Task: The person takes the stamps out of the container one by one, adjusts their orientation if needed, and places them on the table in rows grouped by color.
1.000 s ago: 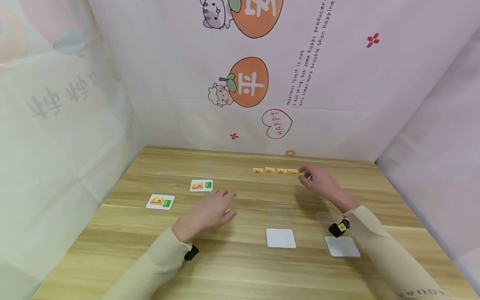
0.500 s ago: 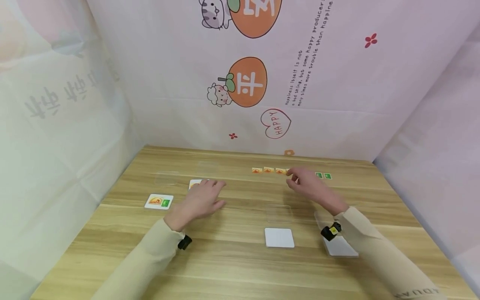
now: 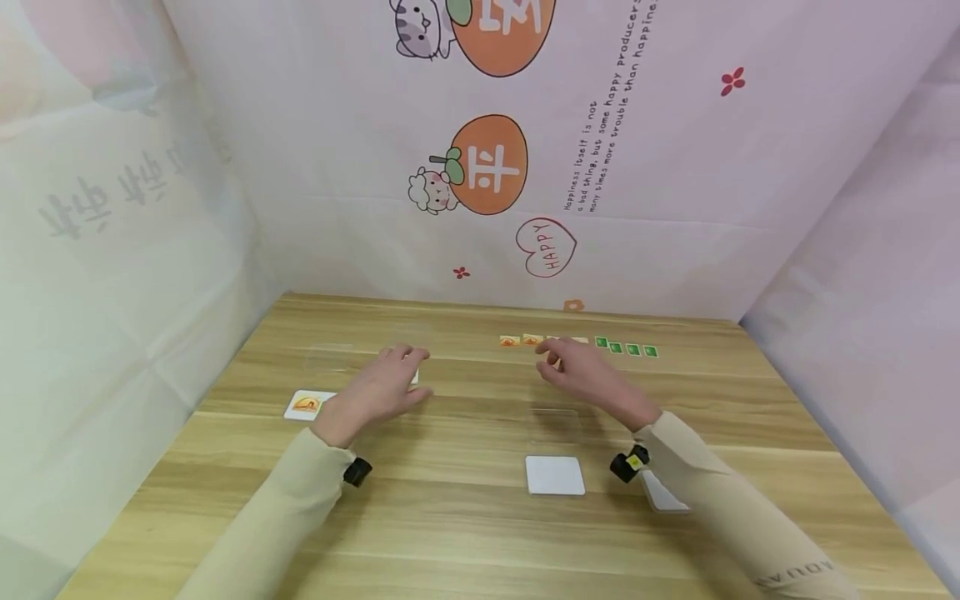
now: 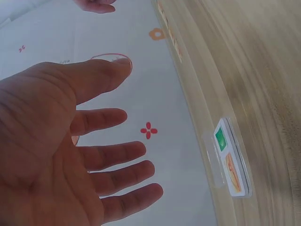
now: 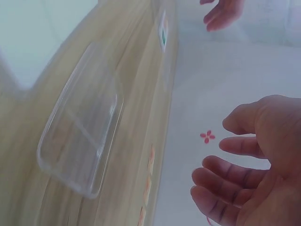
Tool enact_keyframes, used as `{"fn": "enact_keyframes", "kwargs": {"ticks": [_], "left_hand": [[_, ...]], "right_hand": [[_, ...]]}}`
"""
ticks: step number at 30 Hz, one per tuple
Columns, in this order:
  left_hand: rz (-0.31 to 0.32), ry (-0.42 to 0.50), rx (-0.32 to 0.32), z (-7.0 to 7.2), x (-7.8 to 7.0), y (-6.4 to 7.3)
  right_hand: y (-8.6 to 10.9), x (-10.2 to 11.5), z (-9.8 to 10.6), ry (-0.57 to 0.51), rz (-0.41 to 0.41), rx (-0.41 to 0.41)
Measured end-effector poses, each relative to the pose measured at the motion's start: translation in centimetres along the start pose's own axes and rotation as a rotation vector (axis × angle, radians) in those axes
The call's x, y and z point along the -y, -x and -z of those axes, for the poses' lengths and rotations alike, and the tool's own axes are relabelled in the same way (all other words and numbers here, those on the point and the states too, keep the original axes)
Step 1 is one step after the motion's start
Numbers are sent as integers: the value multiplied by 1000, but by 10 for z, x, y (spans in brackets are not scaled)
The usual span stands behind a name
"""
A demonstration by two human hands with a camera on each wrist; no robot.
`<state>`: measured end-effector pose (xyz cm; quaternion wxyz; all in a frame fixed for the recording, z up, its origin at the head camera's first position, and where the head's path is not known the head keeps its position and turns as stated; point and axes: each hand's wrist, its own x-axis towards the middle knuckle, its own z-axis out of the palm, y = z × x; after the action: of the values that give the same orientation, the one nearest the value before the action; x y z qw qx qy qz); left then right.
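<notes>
Left hand (image 3: 375, 392) hovers, grip apart, over a card (image 4: 229, 160) on the tabletop (image 3: 465, 517). Right hand (image 3: 581, 379), fingers loose and empty, hangs beside the orange tiles (image 3: 519, 341).

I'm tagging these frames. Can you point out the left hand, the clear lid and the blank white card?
Left hand (image 3: 378, 392), head view, its back.
Clear lid (image 5: 80, 141), right wrist view, its flat middle.
Blank white card (image 3: 555, 476), head view, its centre.

A makeshift recording booth: a light wooden tabletop (image 3: 465, 533) is walled along its far and side edges by pink cartoon-printed backdrop sheets (image 3: 675, 208) bearing orange persimmons and English slogans.
</notes>
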<state>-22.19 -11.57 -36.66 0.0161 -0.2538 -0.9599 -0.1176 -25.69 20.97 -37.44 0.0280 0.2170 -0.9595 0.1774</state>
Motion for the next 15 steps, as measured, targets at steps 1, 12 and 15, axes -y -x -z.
{"fn": "enact_keyframes", "kwargs": {"ticks": [1, 12, 15], "left_hand": [[4, 8, 2, 0, 2, 0], [70, 95, 40, -1, 23, -6], [74, 122, 46, -2, 28, -7]], "right_hand": [[-1, 4, -1, -13, -1, 6], [-15, 28, -15, -43, 24, 16], [-20, 35, -18, -48, 23, 26]]}}
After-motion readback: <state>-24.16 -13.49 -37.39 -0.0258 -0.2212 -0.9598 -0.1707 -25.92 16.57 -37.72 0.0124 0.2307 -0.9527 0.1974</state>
